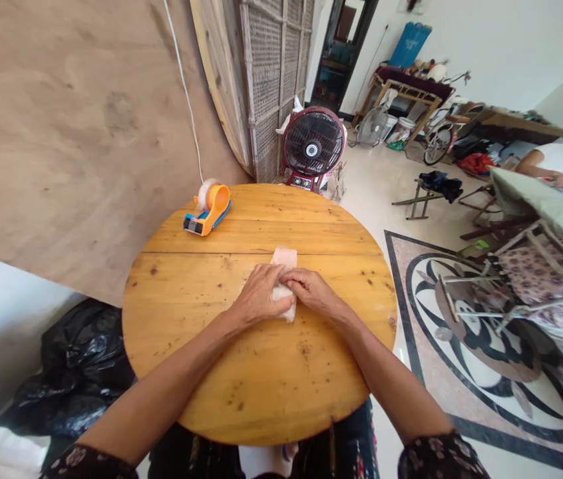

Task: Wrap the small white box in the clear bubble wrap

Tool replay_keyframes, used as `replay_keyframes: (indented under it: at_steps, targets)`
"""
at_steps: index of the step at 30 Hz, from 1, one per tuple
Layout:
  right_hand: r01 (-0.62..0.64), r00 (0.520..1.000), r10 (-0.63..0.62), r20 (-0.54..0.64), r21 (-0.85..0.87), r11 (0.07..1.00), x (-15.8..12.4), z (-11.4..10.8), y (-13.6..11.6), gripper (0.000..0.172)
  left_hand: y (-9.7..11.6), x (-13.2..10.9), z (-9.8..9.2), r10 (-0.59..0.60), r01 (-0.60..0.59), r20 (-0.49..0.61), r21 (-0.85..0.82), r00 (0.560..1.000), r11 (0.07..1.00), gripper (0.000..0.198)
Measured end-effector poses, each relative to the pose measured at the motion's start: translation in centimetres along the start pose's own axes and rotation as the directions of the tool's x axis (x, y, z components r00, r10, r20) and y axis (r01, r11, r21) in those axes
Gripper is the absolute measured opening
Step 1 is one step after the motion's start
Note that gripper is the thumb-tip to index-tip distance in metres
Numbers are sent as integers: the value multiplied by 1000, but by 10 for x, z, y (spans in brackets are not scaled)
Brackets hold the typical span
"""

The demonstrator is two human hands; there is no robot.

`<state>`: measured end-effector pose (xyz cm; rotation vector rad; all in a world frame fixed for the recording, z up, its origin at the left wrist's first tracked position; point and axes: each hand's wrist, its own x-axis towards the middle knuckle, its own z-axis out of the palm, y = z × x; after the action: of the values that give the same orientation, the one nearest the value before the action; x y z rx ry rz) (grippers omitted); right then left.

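A small, flat packet [285,257], pale pink at its far end and whitish and translucent at its near end, lies on the round wooden table [241,372]. It looks like something in plastic wrapping; the contents cannot be made out. My left hand [260,294] lies over its left side, fingers closed on it and thumb across the near part. From the right, my right hand [313,290] presses on its middle with curled fingers, thumb and forefinger together at the left hand's fingertips. Both hands hide the packet's centre.
An orange and blue tape dispenser [215,207] with a roll of tape stands at the table's far left. Beyond the far edge is a dark red fan [313,148]. Black plastic bags [84,359] lie at left. A person [556,163] sits at another table on the right.
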<state>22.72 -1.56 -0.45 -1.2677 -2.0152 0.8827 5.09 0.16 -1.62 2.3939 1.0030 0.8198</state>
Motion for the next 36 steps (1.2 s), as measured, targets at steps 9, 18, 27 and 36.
replay_keyframes:
  at_steps: [9, 18, 27, 36]
  targets:
    - [-33, 998, 36, -60, 41, 999, -4, 2, 7, 23, 8, -8, -4, 168, -161, -80, 87, 983, 983, 12]
    - [-144, 943, 47, -329, -278, 950, 3, 0, 22, 7, 0, -9, 1, 192, -189, -35, 81, 981, 979, 16]
    - [-415, 882, 340, -327, -195, 889, 45, -8, 31, 57, 1, -10, 1, 195, -191, -52, 72, 979, 979, 17]
    - [-212, 913, 252, -321, 155, 965, 46, -13, 41, 48, 1, -9, -1, 181, -179, -23, 73, 983, 981, 19]
